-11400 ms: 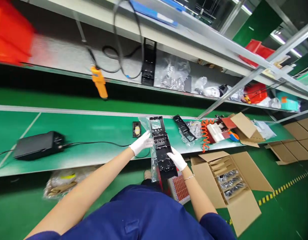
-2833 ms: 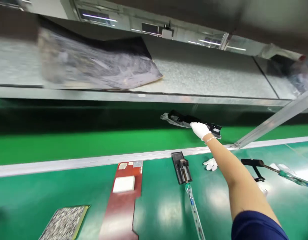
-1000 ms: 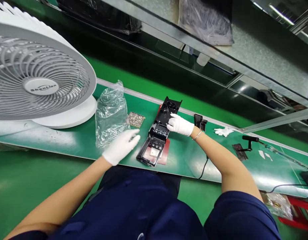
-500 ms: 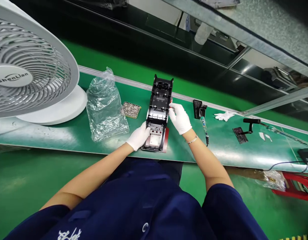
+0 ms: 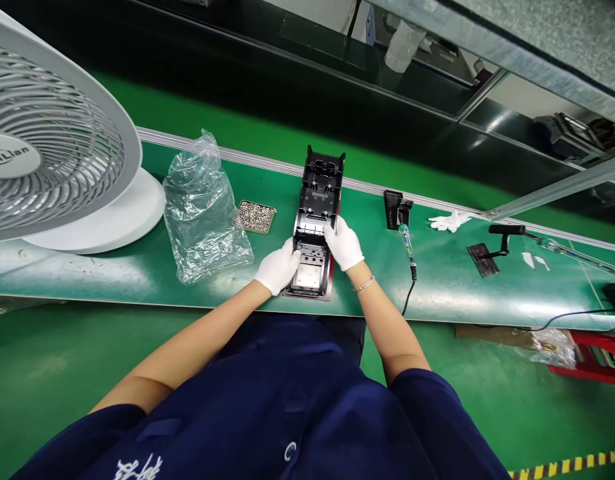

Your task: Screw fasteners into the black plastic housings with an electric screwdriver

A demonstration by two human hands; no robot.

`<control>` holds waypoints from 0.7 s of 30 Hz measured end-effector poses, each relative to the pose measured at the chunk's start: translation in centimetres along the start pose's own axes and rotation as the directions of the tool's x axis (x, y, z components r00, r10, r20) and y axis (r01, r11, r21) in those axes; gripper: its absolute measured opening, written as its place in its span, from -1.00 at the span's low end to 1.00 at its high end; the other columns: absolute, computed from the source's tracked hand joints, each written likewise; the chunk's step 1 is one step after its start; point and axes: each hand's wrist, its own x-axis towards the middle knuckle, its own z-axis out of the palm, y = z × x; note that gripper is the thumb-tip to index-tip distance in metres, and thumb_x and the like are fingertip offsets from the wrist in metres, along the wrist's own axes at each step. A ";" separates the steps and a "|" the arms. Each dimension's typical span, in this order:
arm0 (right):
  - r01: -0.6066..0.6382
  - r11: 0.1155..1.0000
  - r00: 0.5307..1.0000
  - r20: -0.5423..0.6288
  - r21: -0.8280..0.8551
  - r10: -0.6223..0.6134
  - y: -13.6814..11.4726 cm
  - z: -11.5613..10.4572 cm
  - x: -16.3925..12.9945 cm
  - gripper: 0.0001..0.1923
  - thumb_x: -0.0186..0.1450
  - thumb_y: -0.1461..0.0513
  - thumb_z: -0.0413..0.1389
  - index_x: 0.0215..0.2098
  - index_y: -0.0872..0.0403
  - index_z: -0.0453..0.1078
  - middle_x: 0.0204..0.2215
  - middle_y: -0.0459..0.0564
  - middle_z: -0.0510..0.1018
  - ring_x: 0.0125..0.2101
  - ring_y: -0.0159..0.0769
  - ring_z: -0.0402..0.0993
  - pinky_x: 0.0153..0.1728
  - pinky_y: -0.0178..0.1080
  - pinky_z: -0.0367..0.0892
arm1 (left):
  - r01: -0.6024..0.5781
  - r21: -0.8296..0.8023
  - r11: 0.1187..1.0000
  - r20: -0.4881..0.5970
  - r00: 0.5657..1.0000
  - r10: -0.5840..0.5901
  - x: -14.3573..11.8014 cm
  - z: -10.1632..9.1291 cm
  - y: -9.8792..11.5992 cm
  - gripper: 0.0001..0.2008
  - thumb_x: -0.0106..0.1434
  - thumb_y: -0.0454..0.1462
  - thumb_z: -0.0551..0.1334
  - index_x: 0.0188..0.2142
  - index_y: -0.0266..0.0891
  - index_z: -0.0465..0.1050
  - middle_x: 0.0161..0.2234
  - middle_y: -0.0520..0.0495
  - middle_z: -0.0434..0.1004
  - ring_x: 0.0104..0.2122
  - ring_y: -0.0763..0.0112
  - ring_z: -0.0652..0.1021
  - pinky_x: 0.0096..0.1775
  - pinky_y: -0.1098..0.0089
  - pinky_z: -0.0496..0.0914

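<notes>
Gloved left hand [image 5: 278, 267] and right hand [image 5: 343, 243] clasp long, ribbed black plastic housing [image 5: 317, 203].

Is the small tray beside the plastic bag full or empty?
Full: the small tray is covered edge to edge with small silvery pieces, lying right of the plastic bag.

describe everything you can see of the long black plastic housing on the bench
The black plastic housing is long, narrow and moulded, lying open side up with ribs and compartments inside and a pale square window at its near end. It rests flat on a red mat on the green bench, pointing away. The gloved left hand and right hand touch its near sides.
</notes>
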 end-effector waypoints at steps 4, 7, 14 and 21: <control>0.019 1.000 1.000 -0.007 0.002 -0.019 0.9 0.4 0.0 -0.47 0.44 0.08 -0.13 0.29 0.10 0.26 0.00 0.16 0.57 -0.04 -0.05 0.55 0.07 0.05 0.48 | -0.009 0.039 0.999 0.017 1.000 0.009 0.2 0.1 0.0 -0.46 0.48 -0.14 -0.09 0.34 -0.34 0.19 0.01 -0.34 0.64 -0.04 -0.06 0.65 -0.08 0.16 0.48; 0.022 1.000 1.000 -0.005 0.004 -0.022 1.4 0.6 -0.1 -0.46 0.45 0.08 -0.14 0.31 0.09 0.26 0.01 0.14 0.57 -0.04 -0.07 0.56 0.07 0.02 0.49 | -0.008 0.067 0.998 0.033 0.999 0.005 0.1 0.0 0.4 -0.46 0.48 -0.15 -0.11 0.35 -0.34 0.19 0.00 -0.33 0.64 -0.06 -0.07 0.65 -0.09 0.15 0.47; -0.011 1.000 1.000 0.002 -0.015 0.011 1.6 1.1 -0.1 -0.44 0.47 0.08 -0.18 0.37 0.05 0.19 0.07 0.09 0.55 -0.02 -0.12 0.57 0.08 -0.03 0.49 | 0.009 0.113 0.994 0.054 0.998 -0.015 -0.2 -0.6 1.1 -0.43 0.48 -0.18 -0.14 0.41 -0.32 0.10 -0.04 -0.34 0.65 -0.08 -0.09 0.66 -0.09 0.12 0.47; -0.018 0.996 1.000 -0.025 -0.092 0.016 1.8 1.7 0.0 -0.38 0.47 0.07 -0.24 0.41 0.15 0.13 -0.05 0.21 0.58 -0.12 -0.07 0.59 0.02 0.00 0.49 | 0.021 0.129 0.991 0.053 0.998 -0.028 -0.1 -0.5 1.2 -0.44 0.47 -0.19 -0.12 0.38 -0.35 0.13 -0.09 -0.37 0.66 -0.10 -0.08 0.67 -0.10 0.13 0.47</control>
